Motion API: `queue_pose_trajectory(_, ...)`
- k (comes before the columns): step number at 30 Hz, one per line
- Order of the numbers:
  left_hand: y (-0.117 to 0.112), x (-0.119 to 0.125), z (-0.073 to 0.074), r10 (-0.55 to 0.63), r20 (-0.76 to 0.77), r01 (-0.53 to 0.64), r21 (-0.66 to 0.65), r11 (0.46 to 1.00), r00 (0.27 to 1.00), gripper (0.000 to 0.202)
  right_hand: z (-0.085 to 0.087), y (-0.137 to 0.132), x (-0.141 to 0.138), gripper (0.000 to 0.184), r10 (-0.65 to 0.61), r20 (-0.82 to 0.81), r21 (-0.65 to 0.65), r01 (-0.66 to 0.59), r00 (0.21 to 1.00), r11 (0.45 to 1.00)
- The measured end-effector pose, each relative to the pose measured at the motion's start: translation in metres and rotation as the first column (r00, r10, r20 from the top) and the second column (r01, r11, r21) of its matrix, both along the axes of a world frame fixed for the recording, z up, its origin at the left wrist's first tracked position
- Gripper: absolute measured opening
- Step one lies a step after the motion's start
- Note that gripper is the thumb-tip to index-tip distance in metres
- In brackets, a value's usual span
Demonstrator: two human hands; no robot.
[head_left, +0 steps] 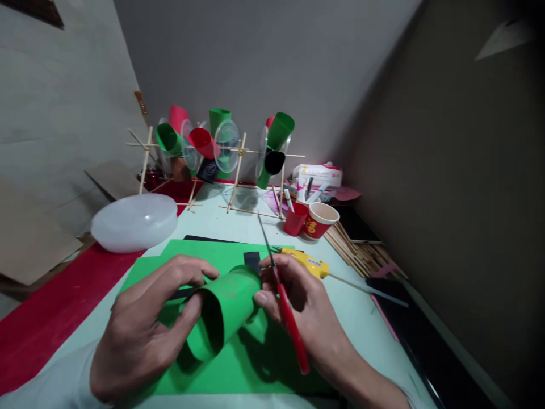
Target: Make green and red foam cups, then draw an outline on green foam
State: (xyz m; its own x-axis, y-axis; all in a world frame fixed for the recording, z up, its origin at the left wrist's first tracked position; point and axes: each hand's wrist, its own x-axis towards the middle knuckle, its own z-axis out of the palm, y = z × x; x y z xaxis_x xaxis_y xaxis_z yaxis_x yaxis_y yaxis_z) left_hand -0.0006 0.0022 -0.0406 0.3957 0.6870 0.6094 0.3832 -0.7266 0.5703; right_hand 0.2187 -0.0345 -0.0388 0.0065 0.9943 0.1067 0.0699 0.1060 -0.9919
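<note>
A green paper tube point(232, 301) lies tilted between my hands, its wide mouth facing me. My left hand point(145, 324) pinches its left rim, thumb and fingers closed; a dark strip point(182, 293) shows between them. My right hand point(304, 301) holds red-handled scissors point(292, 326), the thin blade pointing up and away, while its fingertips touch the tube's far end. Under both hands lies a green sheet point(272, 363). A small black paper piece point(251, 259) rests on it just behind the tube.
A yellow glue gun point(309, 263) with a clear stick lies right of the sheet. Behind stand a red-and-white paper cup point(320, 220), a red cup point(295, 219) of markers, and a wooden stick frame point(239, 170) bearing coloured tubes. A translucent round container point(134, 222) sits left; wooden sticks point(357, 250) lie right.
</note>
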Motion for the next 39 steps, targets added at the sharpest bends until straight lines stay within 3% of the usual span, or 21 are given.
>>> queue_pose_trajectory(6, -0.004, 0.007, -0.006, 0.067, 0.125, -0.052, -0.117, 0.992, 0.99, 0.01, 0.001, 0.002, -0.001, 0.041, 0.012, -0.214, -0.079, -0.029, 0.977, 0.996)
queue_pose_trajectory(9, 0.001, 0.006, -0.006, 0.082, 0.1, -0.06, -0.208, 0.976, 0.992, 0.007, 0.001, 0.003, -0.003, 0.045, -0.006, -0.228, -0.1, -0.018, 0.974, 0.995)
queue_pose_trajectory(13, 0.013, 0.001, -0.012, 0.017, 0.089, 0.014, -0.339, 0.941, 0.996, 0.006, 0.001, 0.003, -0.005, 0.045, -0.015, -0.232, -0.096, -0.008, 0.973, 0.995)
queue_pose_trajectory(21, 0.008, 0.003, -0.008, 0.001, 0.179, 0.111, -0.617, 0.779, 0.984, 0.018, -0.008, 0.004, -0.006, 0.043, 0.014, -0.245, -0.06, -0.029, 0.969, 0.998)
queue_pose_trajectory(25, 0.012, 0.005, -0.009, -0.062, 0.274, 0.246, -0.711, 0.659, 0.96, 0.043, -0.005, 0.004, -0.008, 0.04, 0.0, -0.226, -0.038, -0.009, 0.974, 0.999)
queue_pose_trajectory(27, 0.015, 0.006, -0.01, -0.065, 0.329, 0.295, -0.721, 0.627, 0.942, 0.051, -0.003, 0.005, -0.008, 0.04, -0.011, -0.214, -0.029, 0.005, 0.977, 1.0)
queue_pose_trajectory(29, 0.017, 0.007, -0.008, -0.04, 0.369, 0.308, -0.707, 0.636, 0.929, 0.053, -0.002, 0.006, -0.007, 0.04, -0.016, -0.206, -0.02, 0.012, 0.978, 1.0)
queue_pose_trajectory(33, 0.019, 0.001, -0.004, -0.032, 0.341, 0.262, -0.657, 0.706, 0.94, 0.053, -0.002, 0.005, 0.0, 0.033, -0.003, -0.135, -0.019, 0.001, 0.991, 1.0)
queue_pose_trajectory(36, 0.02, -0.006, -0.004, -0.064, 0.323, 0.261, -0.615, 0.744, 0.944, 0.055, -0.001, 0.001, 0.006, 0.025, 0.019, 0.1, 0.006, -0.02, 0.995, 1.0)
queue_pose_trajectory(39, 0.018, -0.009, -0.003, -0.03, 0.36, 0.26, -0.613, 0.746, 0.933, 0.051, 0.002, -0.003, 0.009, 0.028, 0.021, 0.28, 0.048, -0.036, 0.96, 0.998)
